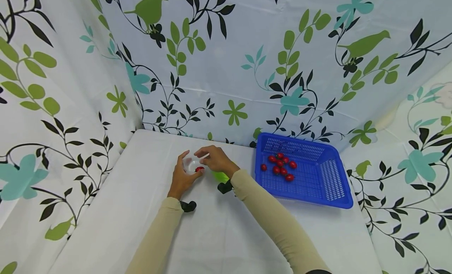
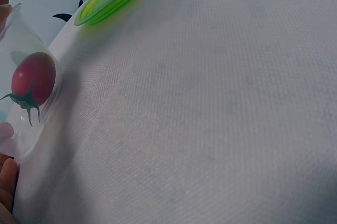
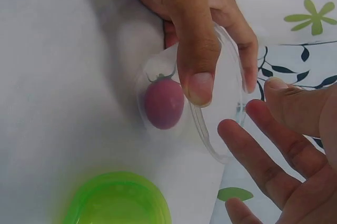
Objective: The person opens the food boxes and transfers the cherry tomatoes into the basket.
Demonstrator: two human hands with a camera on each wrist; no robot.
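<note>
My left hand (image 1: 181, 179) holds a small clear plastic container (image 3: 216, 129) by its side, thumb near the rim. One red cherry tomato (image 3: 164, 104) with a green stem shows through the container's see-through wall, also in the left wrist view. At the container's open rim, my right hand (image 1: 216, 160) has its fingers spread apart with nothing gripped. Its fingertips are close to the rim; whether they touch it I cannot tell. Below the right wrist, a bright green plastic dish or lid (image 3: 121, 203) lies on the white cloth.
A blue plastic basket (image 1: 319, 201) stands to the right on the white-covered table (image 1: 226, 234). Several cherry tomatoes (image 1: 282, 170) lie in its left part. Leaf-patterned curtains (image 1: 226, 70) rise behind the table and along both sides.
</note>
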